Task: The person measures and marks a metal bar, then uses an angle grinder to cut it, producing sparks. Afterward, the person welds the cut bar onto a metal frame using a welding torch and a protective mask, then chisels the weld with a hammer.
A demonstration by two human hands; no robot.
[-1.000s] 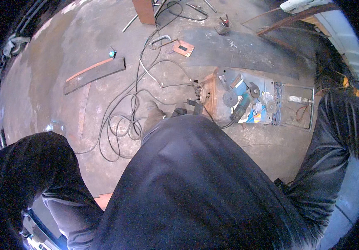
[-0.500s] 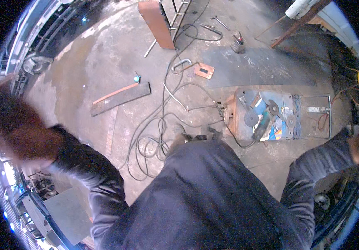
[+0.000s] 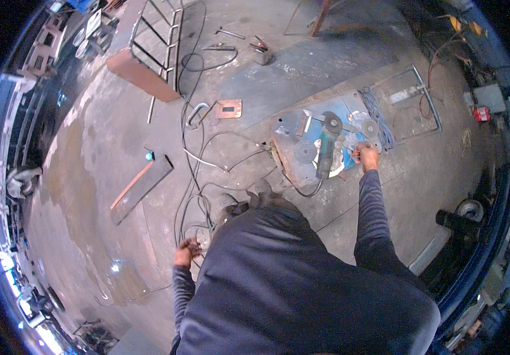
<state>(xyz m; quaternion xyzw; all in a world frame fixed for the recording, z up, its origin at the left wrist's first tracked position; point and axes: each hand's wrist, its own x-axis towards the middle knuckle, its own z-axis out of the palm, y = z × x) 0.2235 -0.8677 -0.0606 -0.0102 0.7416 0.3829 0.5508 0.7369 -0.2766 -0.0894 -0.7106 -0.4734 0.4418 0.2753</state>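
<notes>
My right hand (image 3: 369, 157) reaches down to the near edge of a low, blue-covered work surface (image 3: 290, 125). Its fingers are closed by some small orange-red and blue items, and what they grip is hidden. Just left of it lies an angle grinder (image 3: 325, 155) with a dark disc (image 3: 332, 122) at its far end. Loose grinding discs, such as a grey one (image 3: 305, 151) and another (image 3: 371, 129), lie around the grinder. My left hand (image 3: 188, 252) hangs low beside my body above looped cable, its fingers loosely bent and apart, with nothing seen in it.
Black cables (image 3: 191, 171) loop across the floor at my feet. A dark flat bar (image 3: 143, 192) lies to the left, and a C-clamp (image 3: 196, 112) near a copper-coloured plate (image 3: 229, 109) ahead. A brown metal frame (image 3: 142, 74) stands far left; a rectangular metal frame (image 3: 431, 100) lies right.
My view has shifted toward the work surface. My right hand came from the far right rim to the surface; my left hand dropped from the left side to beside my body.
</notes>
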